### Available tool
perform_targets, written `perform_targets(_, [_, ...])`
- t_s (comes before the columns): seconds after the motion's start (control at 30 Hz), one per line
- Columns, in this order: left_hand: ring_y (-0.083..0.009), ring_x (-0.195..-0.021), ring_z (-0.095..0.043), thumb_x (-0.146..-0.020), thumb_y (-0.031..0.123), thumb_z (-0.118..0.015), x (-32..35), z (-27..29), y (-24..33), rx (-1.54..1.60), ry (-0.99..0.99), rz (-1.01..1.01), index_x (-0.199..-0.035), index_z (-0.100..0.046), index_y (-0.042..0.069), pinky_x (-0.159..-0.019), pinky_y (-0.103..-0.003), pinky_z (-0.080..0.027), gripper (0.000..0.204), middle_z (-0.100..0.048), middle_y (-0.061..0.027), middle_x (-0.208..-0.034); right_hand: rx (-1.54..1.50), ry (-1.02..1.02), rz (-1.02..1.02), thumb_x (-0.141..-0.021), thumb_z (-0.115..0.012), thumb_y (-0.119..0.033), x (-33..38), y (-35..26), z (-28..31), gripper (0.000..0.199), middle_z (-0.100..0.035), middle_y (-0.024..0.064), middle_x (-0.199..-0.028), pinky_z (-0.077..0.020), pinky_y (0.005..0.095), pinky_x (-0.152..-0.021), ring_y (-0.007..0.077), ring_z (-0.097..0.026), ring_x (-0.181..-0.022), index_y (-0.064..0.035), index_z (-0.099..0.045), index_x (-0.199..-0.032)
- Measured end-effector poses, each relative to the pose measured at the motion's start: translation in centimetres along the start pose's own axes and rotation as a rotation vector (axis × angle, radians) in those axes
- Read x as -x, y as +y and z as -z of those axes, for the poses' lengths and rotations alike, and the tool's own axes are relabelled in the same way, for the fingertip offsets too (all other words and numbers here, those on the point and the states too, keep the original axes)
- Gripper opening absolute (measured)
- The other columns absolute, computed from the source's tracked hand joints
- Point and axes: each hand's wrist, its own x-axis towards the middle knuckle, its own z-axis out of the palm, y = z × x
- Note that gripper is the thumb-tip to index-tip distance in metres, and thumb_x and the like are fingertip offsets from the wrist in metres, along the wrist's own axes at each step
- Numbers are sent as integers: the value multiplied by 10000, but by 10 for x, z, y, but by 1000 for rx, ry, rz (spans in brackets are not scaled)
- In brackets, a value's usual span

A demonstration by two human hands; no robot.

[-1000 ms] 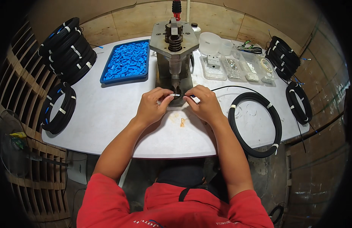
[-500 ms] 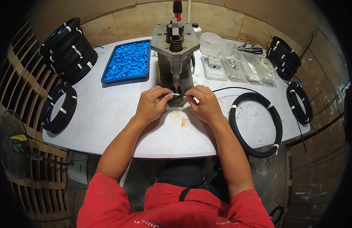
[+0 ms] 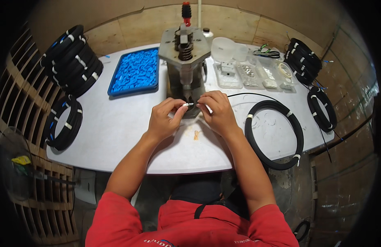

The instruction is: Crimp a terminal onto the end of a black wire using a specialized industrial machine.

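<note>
In front of a metal bench press (image 3: 184, 51), my left hand (image 3: 163, 117) pinches a small white connector piece (image 3: 188, 104) between thumb and fingertips. Its exposed end points right. My right hand (image 3: 218, 112) is closed at the fingertips on the end of a black cable (image 3: 254, 94), close to the connector. From behind that hand the cable runs right to a large black coil (image 3: 299, 136) bound with white tape. Whether the cable end touches the connector is too small to tell. Both hands are just below the press's plunger (image 3: 187, 88).
A blue tray (image 3: 112, 87) full of small blue pieces stands left of the press. Stacked black cable coils (image 3: 75, 64) sit at the far left, and more coils (image 3: 303, 61) at the right. Clear boxes of small parts (image 3: 248, 76) and a white tub (image 3: 223, 48) stand behind the large coil.
The whole view has shifted slightly. Both hands keep their pinches near the press, with the connector tilted a little differently. A pale bit under my left thumb no longer shows.
</note>
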Motion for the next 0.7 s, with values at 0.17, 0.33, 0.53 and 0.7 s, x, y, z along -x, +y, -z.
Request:
perform_targets(0.17, [-171,-704,-675,-897,65,-755,4,-5,19,90,134,-4,-1048,-724,-5,-668,-288,-540,169,-705,-107,-832,-11,260,-105,-845,-797,-41,-13,1,22,145,-688,88,-944,-525,358,-787,262,-661,-872,-47,-716,-965])
perform_targets(0.33, [-199,-649,-660,-879,40,-743,-13,-21,43,121,-12,-157,-887,-734,4,-618,-291,-516,37,-693,-104,-750,-111,457,-292,-939,-746,-91,-34,23,56,95,-720,96,-873,-559,342,-723,245,-726,-791,-22,-701,-986])
perform_targets(0.53, [-193,-667,-672,-881,50,-738,-76,-52,84,230,-6,-224,-867,-728,-7,-651,-306,-523,60,-707,-114,-768,-762,306,-584,-1020,-684,-161,-67,55,94,163,-714,29,-863,-553,255,-694,91,-673,-737,2,-697,-1016])
perform_targets(0.7, [-130,-748,-686,-935,112,-733,-136,-91,95,381,84,-23,-976,-731,-18,-718,-283,-552,136,-743,-84,-855,-841,204,-613,-1019,-687,-165,-78,74,114,181,-678,18,-817,-545,253,-668,81,-627,-724,16,-693,-1018])
